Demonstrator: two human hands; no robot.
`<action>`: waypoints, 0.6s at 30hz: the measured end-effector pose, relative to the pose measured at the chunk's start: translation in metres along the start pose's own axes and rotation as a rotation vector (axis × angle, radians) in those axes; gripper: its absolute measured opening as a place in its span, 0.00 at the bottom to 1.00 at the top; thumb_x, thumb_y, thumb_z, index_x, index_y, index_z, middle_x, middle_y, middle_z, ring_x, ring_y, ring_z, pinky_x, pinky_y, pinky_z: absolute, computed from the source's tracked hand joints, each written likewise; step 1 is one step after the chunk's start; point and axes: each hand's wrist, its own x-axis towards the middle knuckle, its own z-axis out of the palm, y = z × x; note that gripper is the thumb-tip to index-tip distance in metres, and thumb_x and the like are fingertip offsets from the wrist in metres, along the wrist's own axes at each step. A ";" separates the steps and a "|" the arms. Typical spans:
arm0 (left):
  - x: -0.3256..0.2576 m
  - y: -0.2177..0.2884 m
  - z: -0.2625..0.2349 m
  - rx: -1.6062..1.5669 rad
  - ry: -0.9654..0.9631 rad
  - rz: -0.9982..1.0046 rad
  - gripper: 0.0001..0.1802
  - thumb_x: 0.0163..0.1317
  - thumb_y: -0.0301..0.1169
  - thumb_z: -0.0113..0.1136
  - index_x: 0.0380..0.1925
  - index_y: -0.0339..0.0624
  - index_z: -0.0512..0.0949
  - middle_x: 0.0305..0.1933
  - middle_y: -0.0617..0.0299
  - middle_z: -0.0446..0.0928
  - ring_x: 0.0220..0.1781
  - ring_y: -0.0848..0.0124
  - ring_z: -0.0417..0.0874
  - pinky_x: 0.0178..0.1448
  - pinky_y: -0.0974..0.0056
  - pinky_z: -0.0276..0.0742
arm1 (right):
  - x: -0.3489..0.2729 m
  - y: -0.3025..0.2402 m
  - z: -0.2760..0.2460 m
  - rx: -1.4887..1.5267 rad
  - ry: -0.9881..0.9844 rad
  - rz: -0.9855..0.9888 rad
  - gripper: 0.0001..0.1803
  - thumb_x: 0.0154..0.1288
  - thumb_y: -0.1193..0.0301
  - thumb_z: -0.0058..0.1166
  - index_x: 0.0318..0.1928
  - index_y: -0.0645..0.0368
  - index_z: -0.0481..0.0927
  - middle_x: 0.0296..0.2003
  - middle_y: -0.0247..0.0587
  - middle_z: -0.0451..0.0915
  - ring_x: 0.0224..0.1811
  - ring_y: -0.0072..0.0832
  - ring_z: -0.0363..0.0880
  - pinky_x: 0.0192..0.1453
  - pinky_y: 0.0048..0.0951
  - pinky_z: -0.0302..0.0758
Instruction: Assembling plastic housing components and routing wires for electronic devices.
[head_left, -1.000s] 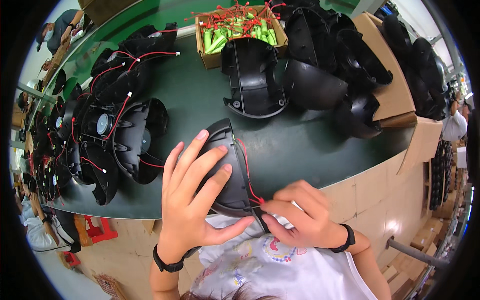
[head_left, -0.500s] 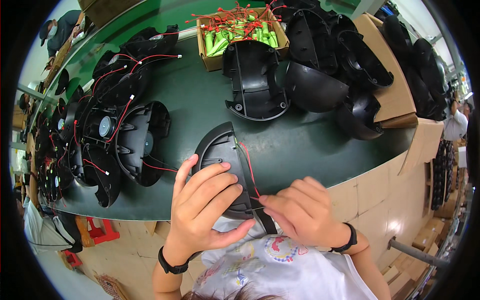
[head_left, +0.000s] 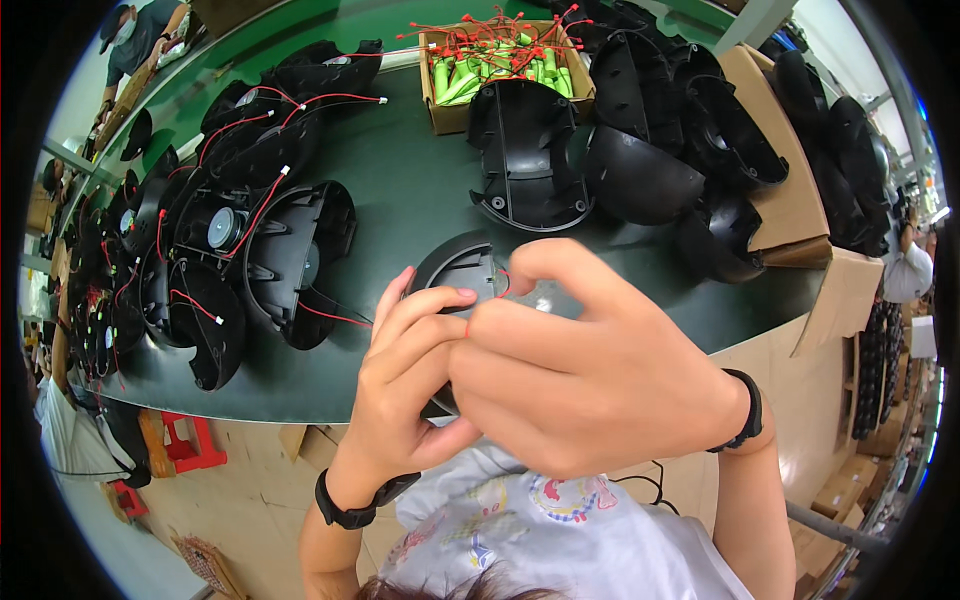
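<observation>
My left hand (head_left: 405, 385) grips a black rounded plastic shell (head_left: 452, 270) from its left side, holding it close over the near edge of the dark green table (head_left: 400, 190). My right hand (head_left: 590, 365) lies over the shell's right half, thumb and forefinger pinched on a thin red wire (head_left: 505, 285) at the shell's upper rim. Most of the shell is hidden behind both hands.
Black shells with speakers and red wires (head_left: 250, 250) crowd the table's left. An open shell (head_left: 530, 160) and domed covers (head_left: 640, 175) lie beyond. A cardboard box of green cells with red leads (head_left: 500, 65) sits at the back. Cartons holding shells (head_left: 780, 190) stand right. Another person (head_left: 135, 45) works far left.
My right hand has risen from the shell's lower edge to its upper rim and now covers its right half. The shell and both hands have come closer to the camera.
</observation>
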 end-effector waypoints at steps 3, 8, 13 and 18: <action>0.001 0.005 0.006 -0.001 0.045 -0.035 0.14 0.41 0.32 0.68 0.29 0.38 0.81 0.38 0.59 0.78 0.56 0.55 0.77 0.69 0.37 0.55 | 0.002 -0.004 0.012 0.070 0.121 0.034 0.09 0.29 0.68 0.49 0.17 0.56 0.69 0.23 0.31 0.62 0.28 0.28 0.66 0.40 0.34 0.71; -0.002 0.006 0.011 0.036 0.107 -0.082 0.09 0.42 0.27 0.65 0.27 0.41 0.83 0.36 0.61 0.77 0.55 0.55 0.76 0.70 0.38 0.55 | -0.010 0.006 0.007 0.267 0.153 0.099 0.11 0.37 0.70 0.58 0.27 0.58 0.78 0.28 0.34 0.73 0.31 0.32 0.71 0.40 0.33 0.72; -0.003 0.004 0.014 0.027 0.119 -0.067 0.09 0.44 0.24 0.60 0.27 0.43 0.85 0.35 0.63 0.80 0.52 0.58 0.78 0.70 0.39 0.57 | -0.050 0.036 0.006 0.729 0.288 0.455 0.22 0.44 0.76 0.61 0.46 0.58 0.80 0.36 0.37 0.77 0.38 0.35 0.76 0.42 0.32 0.73; 0.001 0.004 0.018 0.006 0.160 -0.006 0.04 0.54 0.27 0.56 0.24 0.39 0.79 0.39 0.59 0.82 0.50 0.57 0.80 0.69 0.38 0.59 | -0.052 0.026 0.037 0.349 0.175 0.331 0.17 0.43 0.79 0.62 0.38 0.58 0.79 0.36 0.36 0.76 0.36 0.33 0.77 0.39 0.30 0.76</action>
